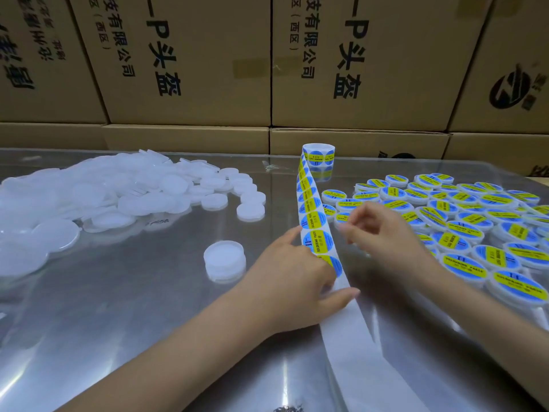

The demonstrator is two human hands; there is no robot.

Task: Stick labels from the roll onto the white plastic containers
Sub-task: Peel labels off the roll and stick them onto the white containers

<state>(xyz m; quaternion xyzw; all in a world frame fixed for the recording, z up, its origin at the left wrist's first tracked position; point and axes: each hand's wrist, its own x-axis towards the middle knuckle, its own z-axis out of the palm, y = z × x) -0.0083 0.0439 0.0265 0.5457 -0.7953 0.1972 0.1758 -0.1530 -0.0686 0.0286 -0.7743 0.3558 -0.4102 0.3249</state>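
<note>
Stacked cardboard cartons (190, 60) form the backdrop behind a reflective metal desk (124, 322). On the desk's left lies a large heap of unlabelled white containers (98, 191); on the right, a spread of labelled containers (463, 221) carrying blue-and-yellow stickers. The label roll (318, 156) stands upright at the rear centre, its strip (310, 209) running toward the person and ending in bare backing paper (350, 337). One lone white container (225, 260) sits just left of the strip, near the left hand.

The left hand (297, 281) holds the strip down, its grip pinching the liner between thumb and fingers beside the nearest label (316, 243). The right hand (383, 233) hovers at that label's right edge, fingers loosely curled; its grip appears to hold nothing, though blur leaves this uncertain.

Judgement: the step in hand is peeling the next label. The next move calls for lifting the label's edge cleanly off the liner, then centring it on the lone container's lid.
</note>
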